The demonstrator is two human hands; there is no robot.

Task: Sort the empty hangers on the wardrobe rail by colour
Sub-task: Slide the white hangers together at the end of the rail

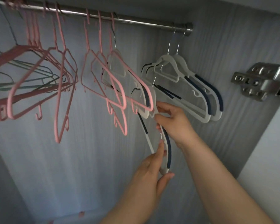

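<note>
Head view, centre of the frame: a white hanger with navy rubbery strips is held tilted below the chrome rail. The left hand pinches its lower curved end between thumb and fingers; the right hand grips near its neck. Thin pink hangers crowd the upper left; two matching white hangers hang at upper right.

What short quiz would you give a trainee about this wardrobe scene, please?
1. True or false: two white plastic hangers with navy grips hang at the right end of the metal rail.
2. What do the left hand and right hand hold? A a wooden hanger; B a white navy-gripped hanger; C a shirt.
3. Fill in: one white hanger hangs among the ___ hangers.
Key: 1 true; 2 B; 3 pink hangers.
</note>
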